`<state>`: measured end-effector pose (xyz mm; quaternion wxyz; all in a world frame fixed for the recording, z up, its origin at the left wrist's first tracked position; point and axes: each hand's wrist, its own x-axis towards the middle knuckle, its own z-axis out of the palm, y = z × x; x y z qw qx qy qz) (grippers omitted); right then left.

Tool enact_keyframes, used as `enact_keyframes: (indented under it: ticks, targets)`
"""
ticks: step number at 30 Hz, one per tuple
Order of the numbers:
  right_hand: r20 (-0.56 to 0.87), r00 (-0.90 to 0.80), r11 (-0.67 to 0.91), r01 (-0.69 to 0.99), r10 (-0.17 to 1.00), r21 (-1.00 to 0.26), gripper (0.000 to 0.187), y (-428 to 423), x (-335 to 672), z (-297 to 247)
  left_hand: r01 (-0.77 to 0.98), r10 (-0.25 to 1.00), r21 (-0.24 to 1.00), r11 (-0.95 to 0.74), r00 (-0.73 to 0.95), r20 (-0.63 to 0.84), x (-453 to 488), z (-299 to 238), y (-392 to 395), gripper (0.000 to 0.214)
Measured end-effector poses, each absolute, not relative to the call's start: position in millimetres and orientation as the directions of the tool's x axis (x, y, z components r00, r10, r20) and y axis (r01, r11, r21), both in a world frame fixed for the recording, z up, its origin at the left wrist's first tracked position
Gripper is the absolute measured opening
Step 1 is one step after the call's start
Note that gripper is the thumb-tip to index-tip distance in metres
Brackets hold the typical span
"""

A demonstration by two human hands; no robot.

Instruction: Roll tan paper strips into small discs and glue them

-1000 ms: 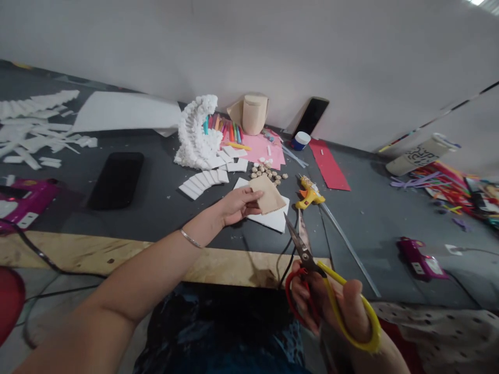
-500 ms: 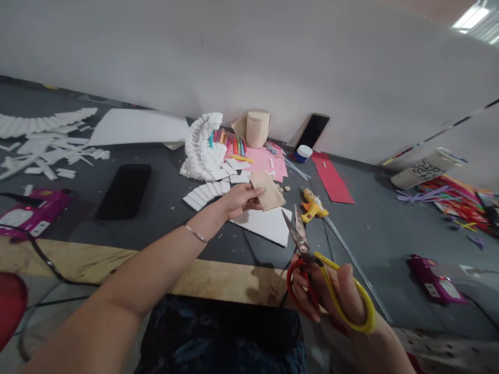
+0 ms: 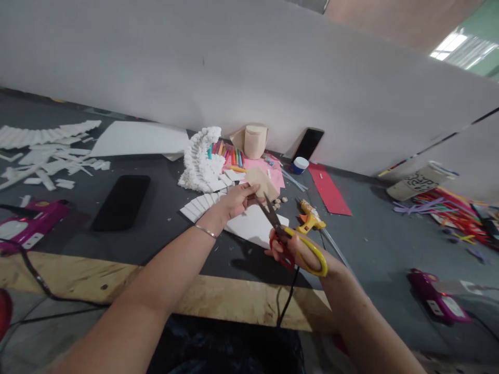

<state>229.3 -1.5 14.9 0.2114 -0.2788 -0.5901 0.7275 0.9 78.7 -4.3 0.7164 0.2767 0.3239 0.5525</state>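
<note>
My left hand pinches a beige piece of card and holds it up over the grey table. My right hand grips scissors with one red and one yellow handle. Their blades are open and the tips reach the lower edge of the beige card. Under both hands lies a white sheet. Just right of the scissors sits a yellow glue gun.
A white foam spiral model, fanned white rectangles, coloured markers, pink paper and a beige cardboard piece lie behind. A black phone lies left, another leans on the wall. Purple glue guns sit at both sides.
My right hand has carried the scissors up and left from the table's front edge to the beige card. My left hand lifted the card slightly, and the view tilted upward.
</note>
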Motion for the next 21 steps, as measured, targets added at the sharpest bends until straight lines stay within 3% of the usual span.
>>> enact_keyframes:
  ticks: [3,7,10,16,21]
  targets:
    - [-0.089,-0.726,-0.199,-0.066,0.682,-0.978,0.052,22.5,220.1,11.0,-0.633,0.975,0.742,0.221,0.168,-0.147,-4.0,-1.9,86.4,0.006]
    - [-0.118,-0.727,-0.295,-0.121,0.677,-0.948,0.057,44.6,217.8,16.4,-0.658,0.979,0.724,0.204,0.139,-0.15,-8.9,-8.2,100.7,0.007]
    - [-0.175,-0.739,-0.348,-0.085,0.65,-0.934,0.066,41.8,223.3,19.4,-0.658,0.974,0.718,0.224,0.154,-0.164,-11.2,-15.7,106.8,0.007]
    - [-0.315,-0.742,-0.404,0.065,0.592,-0.913,0.067,28.9,243.9,9.8,-0.678,0.976,0.703,0.216,0.118,-0.186,-14.7,-16.8,104.1,0.004]
    - [-0.315,-0.742,-0.421,0.049,0.591,-0.906,0.069,36.1,248.0,9.1,-0.656,0.976,0.724,0.213,0.108,-0.189,-13.8,-11.9,101.4,0.005]
